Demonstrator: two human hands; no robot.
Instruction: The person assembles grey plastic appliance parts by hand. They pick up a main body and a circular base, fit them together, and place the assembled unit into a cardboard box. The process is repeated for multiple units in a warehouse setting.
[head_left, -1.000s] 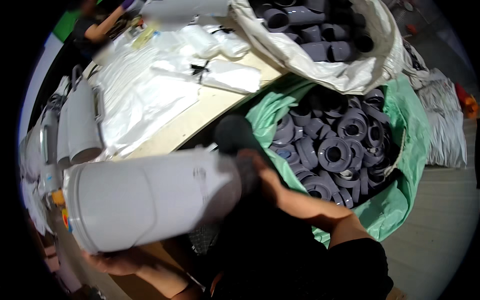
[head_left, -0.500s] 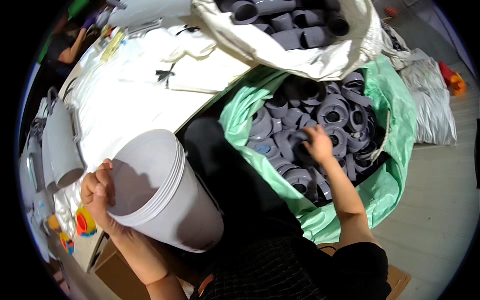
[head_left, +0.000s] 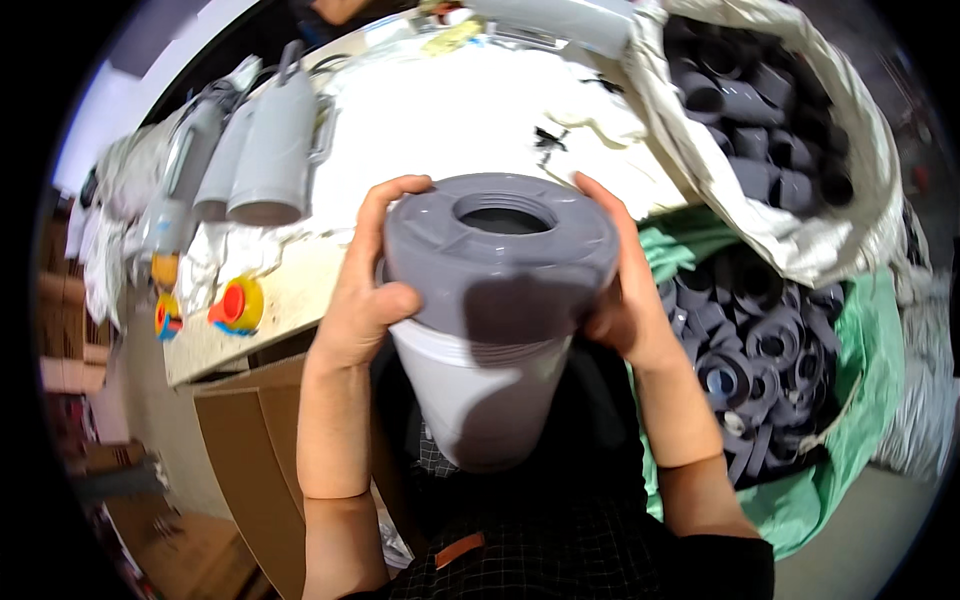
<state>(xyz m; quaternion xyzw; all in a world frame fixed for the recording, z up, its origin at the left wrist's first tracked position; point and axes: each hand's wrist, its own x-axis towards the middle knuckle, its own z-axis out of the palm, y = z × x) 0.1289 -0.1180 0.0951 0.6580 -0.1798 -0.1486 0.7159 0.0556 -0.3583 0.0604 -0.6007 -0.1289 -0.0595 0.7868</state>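
A pale grey plastic bucket-like container [head_left: 480, 405] stands upright in front of my body. On its mouth sits a dark grey round screw lid [head_left: 430, 215] with a threaded hole in its middle. My left hand [head_left: 365, 285] grips the lid's left side, with the thumb on the skirt and fingers behind. Around the right side of the same lid my right hand [head_left: 625, 285] is wrapped, its fingertips partly hidden. The lid covers the container's rim at the front, and white threads show just below it.
At right, a green sack [head_left: 850, 400] holds several grey lids and rings; behind it a white sack [head_left: 880, 190] holds grey pipe fittings. Ahead is a table [head_left: 450, 120] covered in white sheeting, with grey cylinders [head_left: 270, 160] and tape dispensers [head_left: 240, 303]. A cardboard box [head_left: 250, 440] stands at left.
My right hand has left the green sack and come to the container with a lid, now on its mouth. My left hand has moved from the rim to the lid. The view has swung left.
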